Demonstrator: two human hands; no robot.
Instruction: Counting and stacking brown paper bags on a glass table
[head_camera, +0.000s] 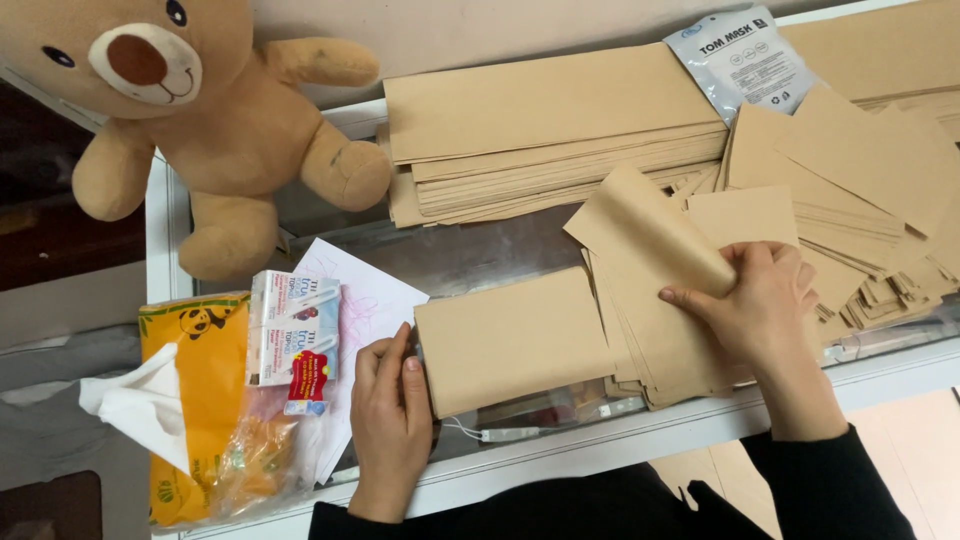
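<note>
**Peeling one brown sheet off the pile**

You look to be in the middle of separating a single sheet from the loose pile of brown paper (660, 350) in front of you — the folding or bagging step has not begun for this one. Your right hand (765, 310), at about 3 o'clock from the flat brown bag (510, 340), has its grip pinched on the curled sheet (650, 235); the sheet's free end arches up and away toward 11 o'clock while its lower part is hidden among the pile. The wrist comes in from 5 o'clock, fingers spread and pointing left.

Your left hand (392, 405) lies flat at 9 o'clock of the bag, palm down, fingers together and straight, pressing its left edge against the glass table (470, 255) — it clasps nothing.

The next move likely calls for lifting the sheet clear without dragging its neighbours, so keep the pinch light and the pile steady. A tall stack of long brown sheets (550, 130) lies at 12 o'clock, a teddy bear (200, 120) at 10 o'clock, a tissue pack (190, 400) at 8 o'clock.
</note>
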